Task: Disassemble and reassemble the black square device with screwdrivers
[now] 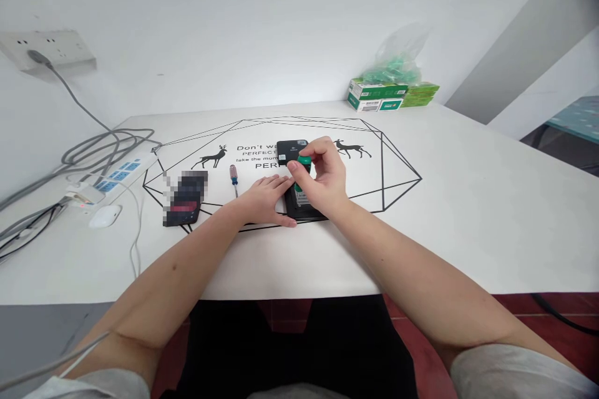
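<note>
Near the middle of the table lies a dark device (292, 209), partly covered by both hands. My right hand (325, 177) is closed on the green top of an upright screwdriver (304, 161), whose lower part stands over the device. Spread flat at the device's left edge, my left hand (269, 201) has its fingers apart and holds nothing. Just behind the hands is a black box-like object (289, 151) with a small white label. To the left a second screwdriver (233, 177) with a clear and blue handle rests on the table.
A partly blurred phone (187, 202) lies at the left, beside a white case (105, 216). Beyond them are a power strip (124, 176) and grey cables (110, 137). Green and white boxes (379, 96) stand at the back right under a clear plastic bag (400, 56).
</note>
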Motion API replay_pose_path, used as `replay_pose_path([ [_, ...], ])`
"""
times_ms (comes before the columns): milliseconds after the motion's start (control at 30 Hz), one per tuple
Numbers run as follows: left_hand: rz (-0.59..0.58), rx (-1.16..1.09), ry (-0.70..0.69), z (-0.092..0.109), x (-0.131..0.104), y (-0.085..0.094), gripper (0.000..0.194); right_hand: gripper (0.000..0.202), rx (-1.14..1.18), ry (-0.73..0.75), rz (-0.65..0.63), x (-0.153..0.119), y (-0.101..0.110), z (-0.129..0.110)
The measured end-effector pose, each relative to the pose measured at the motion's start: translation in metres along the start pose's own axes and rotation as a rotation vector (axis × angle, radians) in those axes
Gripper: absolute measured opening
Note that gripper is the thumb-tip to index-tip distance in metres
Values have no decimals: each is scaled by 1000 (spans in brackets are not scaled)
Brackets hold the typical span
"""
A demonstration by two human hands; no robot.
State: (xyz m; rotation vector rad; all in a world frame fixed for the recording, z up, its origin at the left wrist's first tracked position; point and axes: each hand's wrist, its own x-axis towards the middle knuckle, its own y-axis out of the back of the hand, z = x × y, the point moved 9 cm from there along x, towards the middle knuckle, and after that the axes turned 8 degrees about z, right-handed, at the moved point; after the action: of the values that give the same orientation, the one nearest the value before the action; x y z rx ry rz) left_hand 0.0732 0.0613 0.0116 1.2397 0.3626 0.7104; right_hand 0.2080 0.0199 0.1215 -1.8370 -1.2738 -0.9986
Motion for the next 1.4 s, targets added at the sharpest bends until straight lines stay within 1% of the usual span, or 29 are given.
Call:
replay_pose_path([
  [67,-13,-10,9,0,0,-1,120,22,8,-6,1,0,0,0],
  [133,-21,-14,12,1,0,-1,120,26,4,-45,-27,-1,-3,5],
  [233,-40,1,28,2,0,0,120,32,13,-116,-121,-4,-10,16],
  [300,-67,23,60,0,0,-1,123,34,21,-143,-120,-2,-9,26],
  [333,-81,34,78,-1,-1,-2,125,34,16,-152,-87,0,-4,32],
  [433,-114,53,116,-3,-2,-2,129,37,-56,-167,53,12,20,51],
  [500,-124,51,122,-2,-3,-2,129,38,-131,-159,107,20,34,62],
  [567,-125,50,121,-1,-3,-1,129,38,-201,-120,129,26,44,67],
  [667,-125,54,123,-1,-3,-1,129,35,-266,-58,111,29,48,67],
  [800,-121,52,120,-1,-3,-2,130,30,-287,24,52,26,40,58],
  [900,-109,45,112,0,-3,-2,128,27,-300,53,31,25,37,54],
  [1067,-121,54,122,-2,-3,-3,131,25,-316,58,54,25,41,54],
  [1233,-128,52,127,-1,-4,-2,131,23,-339,47,77,26,44,55],
  [1400,-126,42,124,0,-4,-1,130,19,-351,115,76,25,40,49],
])
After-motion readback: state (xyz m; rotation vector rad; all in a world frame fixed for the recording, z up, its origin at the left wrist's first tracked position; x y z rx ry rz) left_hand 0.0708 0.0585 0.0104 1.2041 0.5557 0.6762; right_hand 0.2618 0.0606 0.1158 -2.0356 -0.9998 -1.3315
